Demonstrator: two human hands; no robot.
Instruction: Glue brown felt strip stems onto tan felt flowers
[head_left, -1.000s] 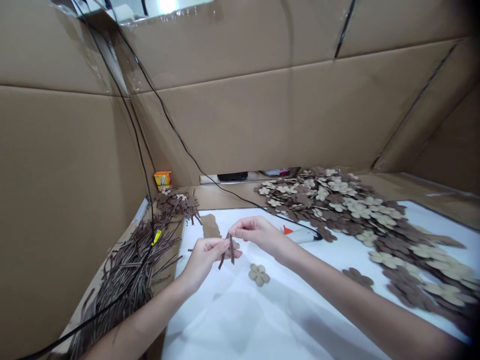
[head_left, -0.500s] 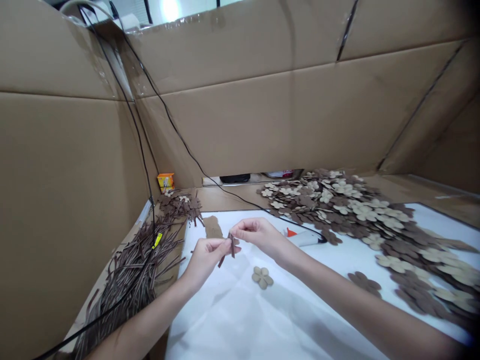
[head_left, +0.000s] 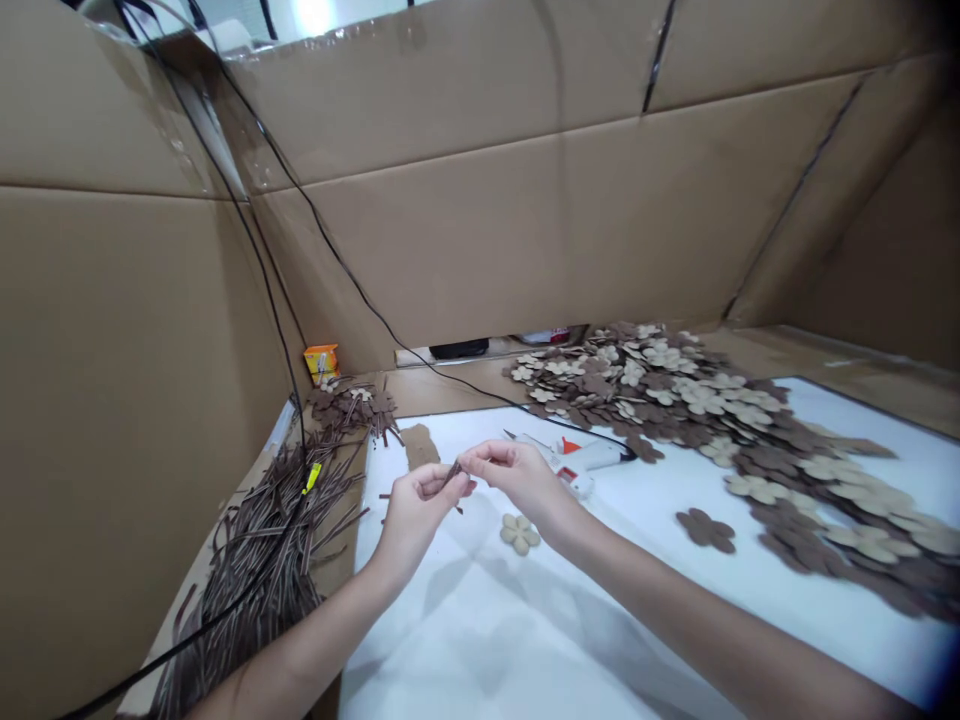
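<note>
Over the white board (head_left: 450, 640), my left hand (head_left: 424, 505) pinches a thin brown strip (head_left: 453, 472) between thumb and fingers. My right hand (head_left: 517, 480) is closed at the strip's upper end, fingertips touching those of the left. Most of the strip is hidden by the fingers. Just below the right hand lies a beige five-petal flower cutout (head_left: 519, 535). Behind the right wrist rests a white glue gun (head_left: 589, 456) with an orange trigger. A torn brown cardboard piece (head_left: 420, 446) lies behind the left hand.
A heap of brown strips (head_left: 262, 560) lies along the left. Beige and brown flower cutouts (head_left: 697, 400) are piled at the right, with one brown flower (head_left: 706, 530) apart. A black cable (head_left: 360, 285) runs across to the glue gun. Cardboard walls (head_left: 450, 220) enclose the board; an orange box (head_left: 322, 362) stands far left.
The strip, which hung below my fingers with its ends showing, is now mostly covered by them. My view has shifted slightly, and more of the glue gun shows behind the right hand.
</note>
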